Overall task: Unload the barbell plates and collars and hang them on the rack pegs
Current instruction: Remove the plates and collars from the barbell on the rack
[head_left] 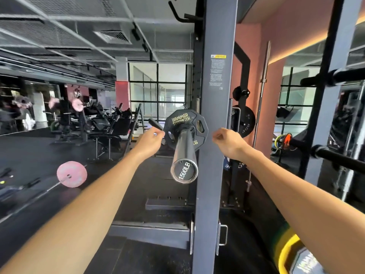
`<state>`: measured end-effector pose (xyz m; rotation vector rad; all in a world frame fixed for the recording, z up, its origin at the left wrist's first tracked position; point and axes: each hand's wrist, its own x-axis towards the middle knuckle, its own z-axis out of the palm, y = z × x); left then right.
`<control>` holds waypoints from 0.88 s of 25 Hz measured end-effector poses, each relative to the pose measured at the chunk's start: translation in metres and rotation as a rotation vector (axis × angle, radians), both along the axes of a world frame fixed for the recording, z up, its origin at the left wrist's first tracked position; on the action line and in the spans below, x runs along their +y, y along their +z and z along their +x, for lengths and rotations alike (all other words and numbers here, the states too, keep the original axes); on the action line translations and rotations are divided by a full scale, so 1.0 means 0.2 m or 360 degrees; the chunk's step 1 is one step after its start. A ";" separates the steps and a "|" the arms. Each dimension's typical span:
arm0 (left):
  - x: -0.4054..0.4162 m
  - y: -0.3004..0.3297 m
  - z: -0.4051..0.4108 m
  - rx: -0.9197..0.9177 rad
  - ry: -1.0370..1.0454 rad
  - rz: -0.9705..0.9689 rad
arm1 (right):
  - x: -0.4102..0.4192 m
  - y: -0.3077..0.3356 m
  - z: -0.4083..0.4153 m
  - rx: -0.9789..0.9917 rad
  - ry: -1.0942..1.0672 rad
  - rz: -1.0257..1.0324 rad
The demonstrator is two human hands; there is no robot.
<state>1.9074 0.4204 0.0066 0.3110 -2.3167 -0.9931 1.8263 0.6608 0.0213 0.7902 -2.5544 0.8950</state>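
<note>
A black plate (182, 119) lettered in yellow sits on the chrome barbell sleeve (184, 153), whose end cap points toward me. My left hand (151, 138) is at the plate's left edge, fingers curled and touching it. My right hand (227, 141) hovers to the right of the plate, in front of the grey rack upright (215, 115), with fingers loosely curled and nothing in them. I see no collar on the sleeve. Black rack pegs (335, 76) stick out at the right.
More black plates (245, 121) hang behind the upright. A second peg (339, 159) juts out at the right, lower down. A pink plate on a bar (72, 174) lies on the floor at left. Benches and machines stand behind it. A yellow-rimmed plate (290, 254) is at bottom right.
</note>
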 end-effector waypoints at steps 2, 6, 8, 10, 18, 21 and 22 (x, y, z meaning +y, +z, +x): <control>-0.04 -0.03 -0.10 0.0001 -0.0002 0.0007 | -0.04 0.00 -0.09 0.0014 0.0014 0.0018; -0.11 -0.02 -0.30 0.0017 0.0015 0.0094 | -0.14 0.01 -0.26 0.0021 0.0041 0.0022; -0.13 0.00 -0.41 0.0026 0.0017 0.0215 | -0.19 0.04 -0.34 0.0031 0.0040 0.0033; -0.13 0.00 -0.52 -0.0019 -0.0008 0.0303 | -0.24 0.05 -0.41 0.0036 0.0066 0.0064; -0.14 -0.01 -0.73 0.0006 -0.0195 0.0578 | -0.41 -0.04 -0.55 -0.0092 0.0159 0.0054; -0.13 0.00 -0.75 -0.0011 -0.0173 0.0630 | -0.44 -0.07 -0.58 -0.0079 0.0056 -0.0010; -0.13 0.00 -0.75 -0.0016 -0.0186 0.0663 | -0.44 -0.08 -0.59 -0.0079 0.0032 -0.0003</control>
